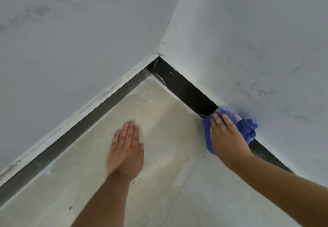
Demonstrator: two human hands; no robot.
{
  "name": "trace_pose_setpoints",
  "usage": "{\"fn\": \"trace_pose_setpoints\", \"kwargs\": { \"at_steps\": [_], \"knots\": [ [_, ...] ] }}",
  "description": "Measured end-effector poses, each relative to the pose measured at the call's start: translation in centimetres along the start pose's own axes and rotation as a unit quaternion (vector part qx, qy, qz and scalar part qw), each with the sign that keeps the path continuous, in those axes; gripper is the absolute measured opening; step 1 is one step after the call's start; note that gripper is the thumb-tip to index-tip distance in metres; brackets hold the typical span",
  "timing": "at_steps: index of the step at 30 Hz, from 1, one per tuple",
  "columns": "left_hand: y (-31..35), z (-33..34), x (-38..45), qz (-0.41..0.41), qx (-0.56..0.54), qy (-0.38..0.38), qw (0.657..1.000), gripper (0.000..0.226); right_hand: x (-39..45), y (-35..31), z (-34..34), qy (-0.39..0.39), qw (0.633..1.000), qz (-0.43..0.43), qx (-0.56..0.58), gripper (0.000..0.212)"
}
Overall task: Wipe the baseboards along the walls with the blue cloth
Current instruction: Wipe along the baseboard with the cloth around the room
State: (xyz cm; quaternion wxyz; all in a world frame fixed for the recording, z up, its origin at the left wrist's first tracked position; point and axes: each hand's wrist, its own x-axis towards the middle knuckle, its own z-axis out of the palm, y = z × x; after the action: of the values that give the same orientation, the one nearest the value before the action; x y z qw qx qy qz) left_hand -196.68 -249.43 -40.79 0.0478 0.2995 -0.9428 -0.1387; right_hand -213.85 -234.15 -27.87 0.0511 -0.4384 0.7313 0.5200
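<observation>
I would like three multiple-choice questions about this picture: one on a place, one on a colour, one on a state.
1. Where does the cloth press?
A. On the right-wall baseboard
B. On the left-wall baseboard
C. In the middle of the floor

2. What colour is the cloth?
A. Yellow
B. Blue
C. White

3. How is the left hand?
A. Closed in a fist
B. Holding the cloth
C. Flat and open on the floor

Answers: 1 A, the right hand pushes the cloth against the right-wall baseboard; 2 B, it is plainly blue; 3 C, the left hand lies with fingers stretched on the floor.
</observation>
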Motion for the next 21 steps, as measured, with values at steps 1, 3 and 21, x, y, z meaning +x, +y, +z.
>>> {"fn": "trace_pose_setpoints", "kwargs": {
  "at_steps": [1,3,21],
  "knots": [
    [0.0,0.1,-0.1,0.005,0.003,0.021,1.0,0.058,-0.5,0.6,-2.3,-0.035,0.999,-0.042,-0.004,0.062],
    [0.0,0.0,-0.3,0.014,0.005,0.03,0.999,0.051,0.1,1.0,-4.2,0.039,0.995,-0.09,-0.009,0.064],
    [0.1,-0.2,-0.6,0.023,0.028,-0.08,0.996,0.056,-4.9,2.0,0.1,-0.082,0.991,-0.11,0.008,0.06]
  ]
}}
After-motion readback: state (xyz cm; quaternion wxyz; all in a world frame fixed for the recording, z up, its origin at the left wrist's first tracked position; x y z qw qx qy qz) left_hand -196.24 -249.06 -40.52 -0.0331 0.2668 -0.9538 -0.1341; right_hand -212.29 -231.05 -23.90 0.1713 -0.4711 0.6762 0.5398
